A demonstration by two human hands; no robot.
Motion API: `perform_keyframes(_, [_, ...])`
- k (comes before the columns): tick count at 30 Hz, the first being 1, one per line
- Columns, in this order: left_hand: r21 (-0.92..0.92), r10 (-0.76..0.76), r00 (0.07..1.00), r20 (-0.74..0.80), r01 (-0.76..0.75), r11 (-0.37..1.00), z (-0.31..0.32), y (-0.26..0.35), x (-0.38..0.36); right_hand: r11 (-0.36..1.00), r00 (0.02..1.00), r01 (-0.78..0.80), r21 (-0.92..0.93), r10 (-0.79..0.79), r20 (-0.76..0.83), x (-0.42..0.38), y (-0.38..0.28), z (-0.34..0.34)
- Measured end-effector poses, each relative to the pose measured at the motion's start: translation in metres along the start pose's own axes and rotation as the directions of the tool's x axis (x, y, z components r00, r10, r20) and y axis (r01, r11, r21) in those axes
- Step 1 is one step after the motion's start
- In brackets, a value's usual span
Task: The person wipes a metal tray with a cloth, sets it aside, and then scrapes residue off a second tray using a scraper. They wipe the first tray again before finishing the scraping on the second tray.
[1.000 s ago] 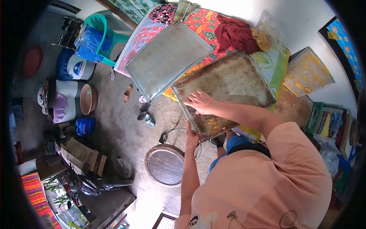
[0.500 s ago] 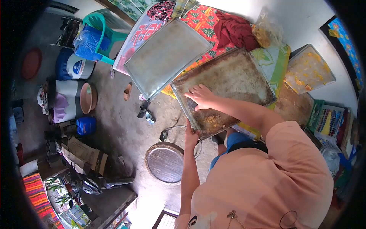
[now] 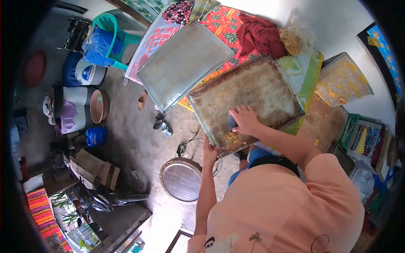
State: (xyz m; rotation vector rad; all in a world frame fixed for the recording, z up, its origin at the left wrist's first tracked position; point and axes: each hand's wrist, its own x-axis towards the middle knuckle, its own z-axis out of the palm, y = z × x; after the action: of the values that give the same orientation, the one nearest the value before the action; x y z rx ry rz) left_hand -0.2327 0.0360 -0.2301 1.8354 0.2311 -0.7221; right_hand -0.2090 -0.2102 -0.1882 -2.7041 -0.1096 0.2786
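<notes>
A large worn metal baking tray (image 3: 261,90), brown-stained with a raised rim, lies tilted across the near edge of the table. My left hand (image 3: 209,152) grips its near left corner, fingers around the rim. On the tray's surface, my right hand (image 3: 247,120) presses down over a small dark scraper-like piece (image 3: 232,121), mostly hidden by the fingers. Yellowish-brown crumbs (image 3: 231,135) gather on the tray just below that hand. Beside it on the left, a second, cleaner metal tray (image 3: 185,63) rests on the table.
A red patterned tablecloth (image 3: 223,23) and a dark red cloth (image 3: 261,36) lie behind the trays. Another tray with yellow scraps (image 3: 344,80) stands at right, near crates (image 3: 363,135). A round wooden stool (image 3: 181,179) and slippers (image 3: 158,122) are on the floor.
My right hand has moved right and toward my body across the tray with the dark piece. The crumbs look more gathered. My left hand keeps its hold on the corner.
</notes>
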Motion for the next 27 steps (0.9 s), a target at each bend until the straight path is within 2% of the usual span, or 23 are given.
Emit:
perform_keyframes(3, [0.006, 0.008, 1.0, 0.023, -0.008, 1.0, 0.001, -0.002, -0.001, 0.984, 0.982, -0.173, 0.038, 0.175, -0.077, 0.023, 0.019, -0.019])
perform_keyframes(5, [0.034, -0.034, 0.999, 0.024, 0.033, 0.999, 0.007, 0.009, -0.006, 0.973, 0.944, -0.226, 0.053, 0.232, -0.236, 0.057, 0.047, -0.035])
perform_keyframes(6, [0.047, -0.055, 0.998, 0.025, 0.054, 0.997, 0.012, 0.013, -0.008, 0.971, 0.931, -0.237, 0.046, 0.24, -0.273, 0.073, 0.057, -0.043])
perform_keyframes(8, [0.011, -0.003, 1.0, 0.022, 0.003, 1.0, 0.02, 0.002, -0.006, 0.972, 0.902, -0.236, 0.022, 0.227, -0.368, 0.105, 0.068, -0.05])
perform_keyframes(10, [0.025, 0.021, 0.999, 0.024, -0.021, 0.999, 0.023, -0.001, -0.005, 0.955, 0.901, -0.286, 0.074, 0.294, -0.317, 0.136, 0.062, -0.048])
perform_keyframes(12, [0.033, -0.018, 0.999, 0.038, 0.017, 0.999, 0.023, -0.002, -0.002, 0.984, 0.952, -0.173, 0.032, 0.176, -0.249, 0.155, 0.043, -0.042])
perform_keyframes(13, [0.01, -0.044, 0.998, 0.036, 0.044, 0.999, 0.025, 0.008, -0.007, 0.998, 0.984, -0.045, -0.032, 0.039, -0.174, 0.154, 0.026, -0.036])
perform_keyframes(14, [-0.009, -0.068, 0.997, 0.033, 0.068, 0.998, 0.025, 0.015, -0.009, 0.993, 0.991, 0.087, -0.083, -0.095, -0.094, 0.147, 0.009, -0.029])
perform_keyframes(16, [0.005, -0.066, 0.998, 0.025, 0.066, 0.998, 0.027, 0.014, -0.011, 0.943, 0.949, 0.302, -0.136, -0.312, -0.053, 0.132, -0.008, -0.008])
perform_keyframes(17, [0.01, -0.062, 0.998, 0.021, 0.062, 0.998, 0.026, 0.013, -0.009, 0.937, 0.923, 0.324, -0.13, -0.343, -0.176, 0.132, -0.004, -0.001])
perform_keyframes(19, [0.106, -0.056, 0.998, 0.036, 0.052, 0.993, 0.02, 0.019, -0.009, 0.993, 0.991, 0.114, 0.002, -0.114, -0.063, 0.136, 0.017, -0.042])
perform_keyframes(20, [0.149, -0.056, 0.998, 0.042, 0.05, 0.988, 0.018, 0.02, -0.009, 0.989, 0.95, 0.078, 0.123, -0.036, -0.31, 0.14, 0.039, -0.04])
perform_keyframes(21, [0.131, -0.054, 0.997, 0.047, 0.047, 0.99, 0.016, 0.01, -0.003, 0.995, 0.913, -0.074, 0.063, 0.093, -0.398, 0.145, 0.061, -0.037])
perform_keyframes(22, [0.099, -0.016, 0.999, 0.051, 0.011, 0.995, 0.014, 0.001, 0.001, 0.99, 0.871, -0.141, -0.012, 0.118, -0.477, 0.136, 0.071, -0.041])
perform_keyframes(24, [0.033, 0.077, 0.995, 0.067, -0.08, 0.996, 0.01, -0.01, 0.013, 0.992, 0.955, -0.128, 0.01, 0.126, -0.27, 0.106, 0.054, -0.039])
perform_keyframes(25, [0.061, 0.059, 0.995, 0.082, -0.064, 0.996, 0.009, -0.011, 0.016, 0.996, 0.983, -0.066, -0.053, 0.056, -0.177, 0.086, 0.033, -0.04])
perform_keyframes(27, [0.075, 0.003, 0.993, 0.116, -0.012, 0.997, 0.008, 0.005, 0.011, 0.992, 0.973, 0.063, -0.106, -0.085, -0.213, 0.064, 0.023, -0.012])
